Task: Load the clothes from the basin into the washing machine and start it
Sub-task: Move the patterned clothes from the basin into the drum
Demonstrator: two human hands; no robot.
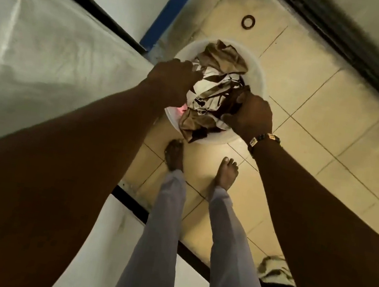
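A white round basin [258, 72] stands on the tiled floor in front of my feet. It is heaped with clothes [215, 90]: brown cloth at the far side, a brown-and-white patterned piece in the middle, a bit of pink at the near left. My left hand [171, 80] reaches into the left side of the pile, fingers curled on the patterned cloth. My right hand [250, 116], with a beaded bracelet at the wrist, grips the clothes at the basin's right side. The large white surface on my left [35, 55] may be the washing machine; I cannot tell.
My bare feet [226, 172] stand just in front of the basin on beige floor tiles. A round floor drain [248, 22] lies beyond the basin. A blue strip [168, 7] runs up the wall behind. More cloth [278, 278] lies heaped at the lower right.
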